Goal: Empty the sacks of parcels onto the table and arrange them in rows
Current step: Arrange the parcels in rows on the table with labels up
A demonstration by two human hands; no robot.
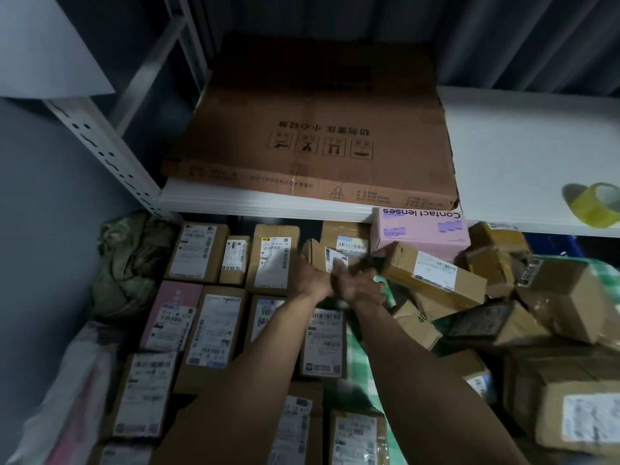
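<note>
cardboard parcels (214, 330) lie label-up in rows on the left of the green-checked table (361, 364), with a loose heap (523, 310) on the right. the left hand (313, 278) and right hand (360, 285) meet at a small parcel (335, 258) in the back row. blur hides whether either hand grips it.

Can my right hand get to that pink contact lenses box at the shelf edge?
Probably yes. The right hand is just short of the pink box, whose labelled face is uncovered. A long brown parcel lies in front of its lower edge, so reaching over that parcel looks like the freest way in.
</note>
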